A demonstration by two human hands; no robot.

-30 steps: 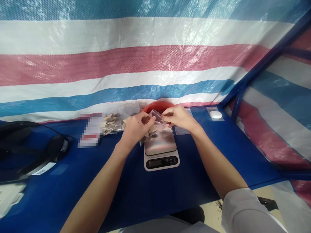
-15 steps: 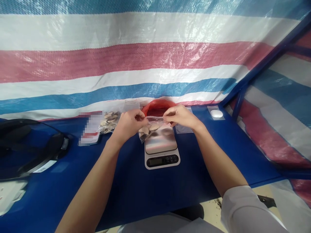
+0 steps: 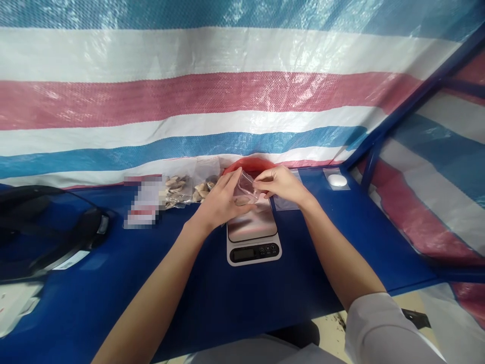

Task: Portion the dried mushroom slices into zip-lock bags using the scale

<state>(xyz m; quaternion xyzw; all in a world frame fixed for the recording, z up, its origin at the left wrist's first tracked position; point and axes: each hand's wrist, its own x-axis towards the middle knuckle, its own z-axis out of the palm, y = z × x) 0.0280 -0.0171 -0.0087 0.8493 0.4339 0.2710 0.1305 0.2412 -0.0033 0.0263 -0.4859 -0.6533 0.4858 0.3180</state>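
My right hand [image 3: 281, 185] pinches the edge of a clear plastic bag [image 3: 246, 185] above the kitchen scale [image 3: 253, 226]. From the left side, my left hand [image 3: 222, 205] cups the same bag, thumb apart below and fingers stretched up along it. Most of the bag's beige dried slices are hidden behind that hand. The scale has a shiny metal plate, and its display looks dark. Behind both hands bulges a red plastic bag [image 3: 250, 163]. Two more clear bags of dried slices, one at the left [image 3: 177, 191] and one nearer my hand [image 3: 202, 189], lie beside it.
Right of the scale lies a flat clear bag [image 3: 286, 203]; farther right, a white round object [image 3: 337, 181] rests on another. A black headset-like object [image 3: 87, 227] and a white device [image 3: 17, 306] occupy the left. Striped sheeting [image 3: 212, 91] rises behind the blue table [image 3: 242, 303].
My left hand has let go of the bag's top edge and shifted right and down around it, its fingers spreading. The bag has tilted. My right hand keeps its pinch, nearly unmoved.
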